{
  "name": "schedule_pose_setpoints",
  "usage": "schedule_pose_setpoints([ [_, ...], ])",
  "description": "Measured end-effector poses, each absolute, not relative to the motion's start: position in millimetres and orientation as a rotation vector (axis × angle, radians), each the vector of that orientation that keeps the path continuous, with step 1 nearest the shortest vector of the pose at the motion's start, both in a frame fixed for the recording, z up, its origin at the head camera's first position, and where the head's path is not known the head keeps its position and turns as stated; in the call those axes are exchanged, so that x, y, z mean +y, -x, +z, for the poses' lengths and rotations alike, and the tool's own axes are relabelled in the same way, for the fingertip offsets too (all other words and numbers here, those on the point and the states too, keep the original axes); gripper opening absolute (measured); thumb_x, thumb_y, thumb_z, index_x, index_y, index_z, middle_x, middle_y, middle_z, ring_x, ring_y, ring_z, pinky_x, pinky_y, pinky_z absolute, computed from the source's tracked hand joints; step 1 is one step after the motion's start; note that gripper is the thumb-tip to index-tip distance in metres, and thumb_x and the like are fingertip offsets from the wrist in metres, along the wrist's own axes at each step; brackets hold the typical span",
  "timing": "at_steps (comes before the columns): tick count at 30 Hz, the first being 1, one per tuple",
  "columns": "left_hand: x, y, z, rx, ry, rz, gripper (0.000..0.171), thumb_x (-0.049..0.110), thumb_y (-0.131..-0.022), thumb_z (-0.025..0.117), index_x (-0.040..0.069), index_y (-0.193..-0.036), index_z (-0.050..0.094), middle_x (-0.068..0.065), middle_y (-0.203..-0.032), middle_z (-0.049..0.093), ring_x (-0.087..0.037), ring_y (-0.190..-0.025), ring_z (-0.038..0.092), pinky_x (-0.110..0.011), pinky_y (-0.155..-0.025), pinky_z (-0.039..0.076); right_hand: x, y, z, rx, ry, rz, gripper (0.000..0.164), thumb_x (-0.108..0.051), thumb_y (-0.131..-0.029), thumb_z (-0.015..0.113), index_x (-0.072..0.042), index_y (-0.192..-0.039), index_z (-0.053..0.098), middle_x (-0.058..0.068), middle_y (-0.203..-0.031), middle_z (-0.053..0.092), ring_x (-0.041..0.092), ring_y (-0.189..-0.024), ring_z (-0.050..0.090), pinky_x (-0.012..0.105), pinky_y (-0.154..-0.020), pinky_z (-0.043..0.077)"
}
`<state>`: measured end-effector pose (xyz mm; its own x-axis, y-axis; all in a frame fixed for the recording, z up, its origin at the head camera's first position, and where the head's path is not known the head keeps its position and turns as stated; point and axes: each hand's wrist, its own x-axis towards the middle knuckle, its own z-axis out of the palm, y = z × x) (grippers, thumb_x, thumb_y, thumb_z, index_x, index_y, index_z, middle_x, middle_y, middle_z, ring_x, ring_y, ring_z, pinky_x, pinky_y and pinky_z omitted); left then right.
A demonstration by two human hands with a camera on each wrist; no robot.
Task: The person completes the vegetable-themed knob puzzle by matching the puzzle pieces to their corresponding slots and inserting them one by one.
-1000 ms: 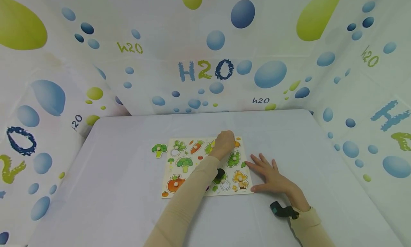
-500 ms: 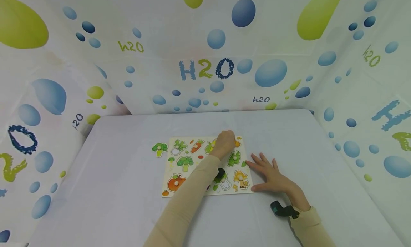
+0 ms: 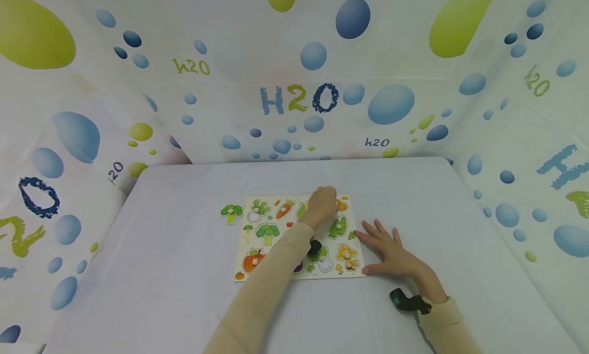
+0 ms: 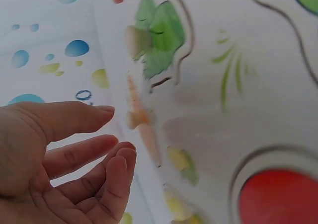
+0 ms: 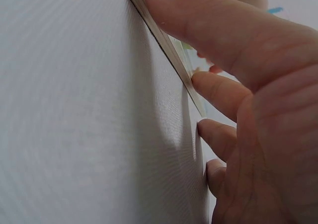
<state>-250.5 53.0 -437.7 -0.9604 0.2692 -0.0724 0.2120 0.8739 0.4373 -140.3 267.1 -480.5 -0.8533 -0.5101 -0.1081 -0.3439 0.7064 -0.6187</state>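
A cream vegetable puzzle board (image 3: 250,231) lies on the white table, bearing several knobbed pieces. My left hand (image 3: 321,205) reaches across it, over the top right part, partly covering an orange piece (image 3: 341,204). In the left wrist view the thumb and loosely bent fingers (image 4: 121,162) stand apart with nothing seen between them, near a carrot piece (image 4: 146,134). My right hand (image 3: 391,254) is spread flat on the table at the board's right edge, thumb and fingertips (image 5: 198,80) along that edge. Left of the board lies a broccoli piece (image 3: 231,212).
Pumpkin (image 3: 252,262), cabbage (image 3: 338,227) and mushroom (image 3: 347,257) pieces sit in the board. A small black camera (image 3: 409,301) is strapped to the right wrist. A curtain (image 3: 221,78) printed with drops encloses the table (image 3: 184,292) at the back and sides.
The whole head view has shifted slightly, so everything appears a little further right. Both hands and the board keep their places relative to each other.
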Motion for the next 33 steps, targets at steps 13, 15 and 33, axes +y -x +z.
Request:
schedule_pose_setpoints([
  [13, 1.6, 240.3, -394.1, 2.971, -0.429, 0.827, 0.030, 0.017, -0.092, 0.066, 0.003, -0.118, 0.067, -0.013, -0.117, 0.069, -0.029, -0.100, 0.066, -0.039, -0.086, 0.054, 266.2, 139.7, -481.8, 2.637, 0.683, -0.902, 0.091, -0.046, -0.073, 0.080, -0.018, -0.150, 0.039, 0.020, -0.162, 0.017, 0.048, -0.148, -0.004, 0.072, -0.107, -0.014],
  [15, -11.6, 240.9, -390.5, 2.991, -0.401, 0.856, 0.030, 0.017, -0.091, 0.067, 0.003, -0.118, 0.067, -0.014, -0.116, 0.069, -0.030, -0.099, 0.066, -0.040, -0.085, 0.054, 265.8, 140.1, -482.1, 2.643, 0.680, -0.893, 0.091, -0.047, -0.073, 0.080, -0.019, -0.150, 0.039, 0.020, -0.162, 0.016, 0.048, -0.148, -0.004, 0.071, -0.107, -0.014],
  [33, -138.3, 233.9, -381.4, 3.102, -0.056, 0.952, 0.030, 0.015, -0.091, 0.066, 0.001, -0.117, 0.067, -0.020, -0.109, 0.067, -0.036, -0.099, 0.062, -0.047, -0.085, 0.050, 263.4, 140.0, -479.3, 2.646, 0.680, -0.896, 0.090, -0.045, -0.073, 0.080, -0.017, -0.149, 0.040, 0.022, -0.161, 0.018, 0.049, -0.147, -0.004, 0.072, -0.106, -0.014],
])
